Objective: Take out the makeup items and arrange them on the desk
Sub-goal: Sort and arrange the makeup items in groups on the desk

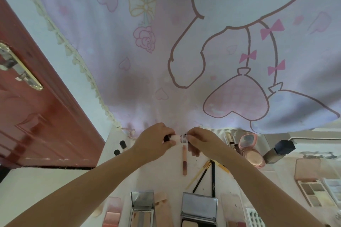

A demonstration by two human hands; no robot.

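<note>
Both hands meet at the far edge of the white desk (166, 177), just under the hanging curtain. My left hand (155, 141) pinches one end of a small white makeup tube (178, 138) with a dark cap, and my right hand (201, 143) pinches its other end. The tube is mostly hidden by my fingers. Below it a pink lip gloss tube (184, 160) lies lengthwise on the desk. Thin brushes and a black pencil (213, 178) lie to the right of it.
Open compacts (142, 208) (199, 210) and a blush palette (111, 214) line the near edge. A pink round compact (251, 150), a dark-capped foundation bottle (277, 151) and an eyeshadow palette (311, 188) sit at right. Two small black-capped bottles (120, 147) stand left. A red door (36, 107) is at left.
</note>
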